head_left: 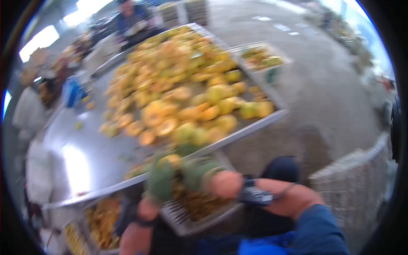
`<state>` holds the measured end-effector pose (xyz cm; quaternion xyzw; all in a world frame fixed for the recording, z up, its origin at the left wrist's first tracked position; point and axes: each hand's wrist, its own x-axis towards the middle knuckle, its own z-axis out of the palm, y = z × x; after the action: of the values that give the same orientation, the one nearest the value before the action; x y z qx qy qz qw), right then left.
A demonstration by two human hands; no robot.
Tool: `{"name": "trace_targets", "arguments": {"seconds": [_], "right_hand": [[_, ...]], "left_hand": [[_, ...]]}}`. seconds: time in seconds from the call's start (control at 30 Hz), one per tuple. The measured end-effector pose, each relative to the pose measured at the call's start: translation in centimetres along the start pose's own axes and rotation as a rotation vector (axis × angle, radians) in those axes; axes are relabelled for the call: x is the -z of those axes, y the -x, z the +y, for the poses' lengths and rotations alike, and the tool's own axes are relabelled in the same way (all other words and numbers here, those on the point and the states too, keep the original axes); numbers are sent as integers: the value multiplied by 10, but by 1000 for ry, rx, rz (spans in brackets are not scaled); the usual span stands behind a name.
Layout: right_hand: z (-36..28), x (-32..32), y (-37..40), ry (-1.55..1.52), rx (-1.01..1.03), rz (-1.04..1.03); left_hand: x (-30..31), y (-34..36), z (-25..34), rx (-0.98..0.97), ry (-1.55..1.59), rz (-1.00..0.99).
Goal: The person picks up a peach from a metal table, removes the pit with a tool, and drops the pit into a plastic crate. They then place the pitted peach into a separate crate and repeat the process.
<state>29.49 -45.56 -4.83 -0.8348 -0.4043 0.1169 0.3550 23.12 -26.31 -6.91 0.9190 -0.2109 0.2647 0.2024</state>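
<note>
Both hands are in green gloves over the near edge of a metal table (57,146), blurred by motion. My left hand (160,180) has curled fingers, with a yellow-orange piece of fruit (173,159) at its fingertips. Close beside it on the right, my right hand (197,173) is also curled; whatever it holds is hidden. Beneath the hands stands a light plastic crate (180,227) with brownish-orange scraps (199,204) in it. A large heap of yellow-orange fruit (165,112), many pieces cut and hollowed, lies on the table past my hands.
Crates of orange pieces (104,221) stand at the lower left. Another fruit-filled crate (261,59) is beyond the table's right edge. A tall pale basket (352,182) stands at right. A person (131,21) is at the far side, and a blue object (73,91) rests on the left.
</note>
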Motion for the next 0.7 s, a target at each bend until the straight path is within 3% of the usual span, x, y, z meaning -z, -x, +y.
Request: {"name": "trace_targets", "arguments": {"seconds": [0.03,0.07,0.17,0.27,0.37,0.47,0.57,0.7], "right_hand": [[-13,13,4,-22,-24,5],[-13,9,8,30,0,100],[-16,-2,4,169,-123,116],[-20,5,5,165,-188,59],[-17,4,7,149,-147,63],[-20,6,11,190,-78,120],[-20,11,7,-94,-150,-68],[-17,-1,10,-171,-171,-31]], "left_hand": [[-4,1,-6,-38,-7,26],[-3,-3,2,121,159,33],[0,-20,17,715,640,71],[9,-26,22,729,620,0],[9,-23,22,582,502,0],[16,-26,32,717,735,12],[9,-19,30,472,366,107],[13,-23,43,518,372,126]]}}
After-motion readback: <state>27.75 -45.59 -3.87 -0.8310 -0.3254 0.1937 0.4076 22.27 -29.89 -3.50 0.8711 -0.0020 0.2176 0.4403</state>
